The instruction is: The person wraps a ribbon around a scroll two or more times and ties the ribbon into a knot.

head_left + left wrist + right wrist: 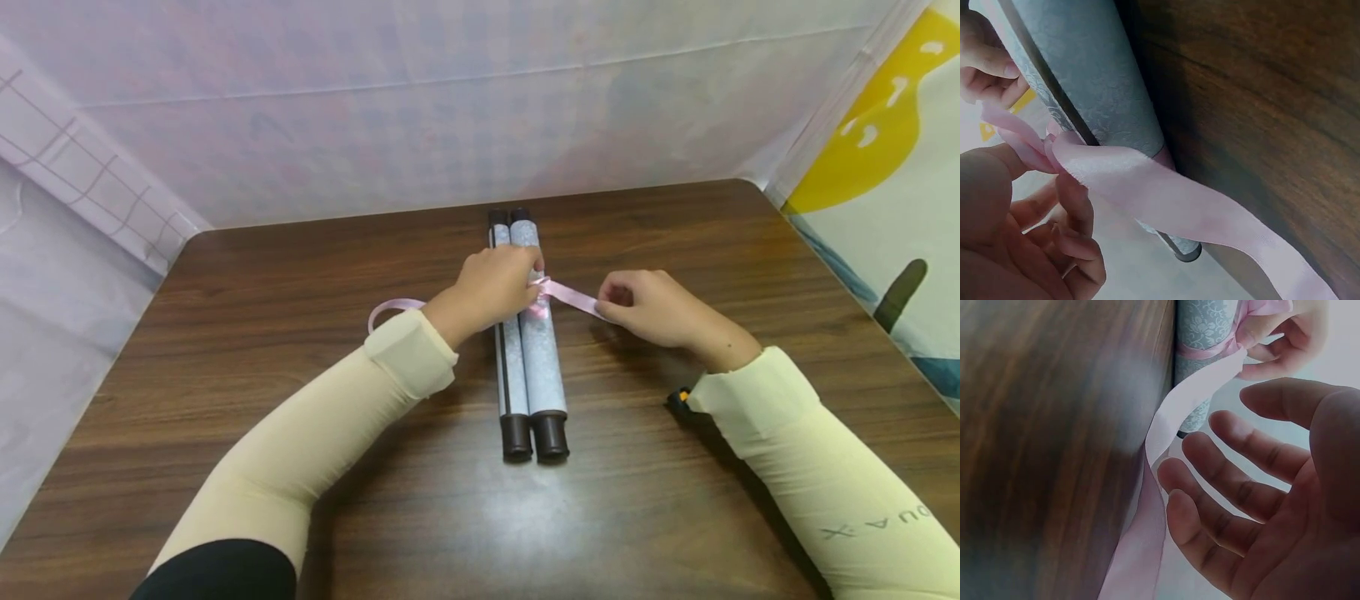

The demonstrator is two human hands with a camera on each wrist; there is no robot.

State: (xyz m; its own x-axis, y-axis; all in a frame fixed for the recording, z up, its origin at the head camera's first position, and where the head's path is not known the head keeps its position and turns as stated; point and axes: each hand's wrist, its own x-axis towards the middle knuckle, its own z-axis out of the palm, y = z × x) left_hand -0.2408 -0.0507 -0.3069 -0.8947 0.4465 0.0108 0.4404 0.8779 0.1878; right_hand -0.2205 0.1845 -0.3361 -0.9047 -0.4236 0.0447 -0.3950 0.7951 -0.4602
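Observation:
A rolled scroll (543, 367) with two side-by-side pale blue-grey patterned rolls and dark brown end knobs lies on the table. Pink ribbon (573, 297) is tied around its middle. At the knot, my left hand (498, 287) pinches the ribbon between thumb and finger, as the left wrist view shows up close. One ribbon tail (1166, 200) curves off to the left under that wrist. To the right of the scroll, my right hand (652, 308) has loosely bent, spread fingers beside the other tail (1200, 381), which runs past the fingertips without being gripped.
The brown wood-grain table (247, 358) has rounded far corners. A small black and orange object (678, 402) lies by my right sleeve. Behind the table's far edge hangs a pale checked cloth (420, 133); a patterned yellow and white cloth (870, 142) is at the right.

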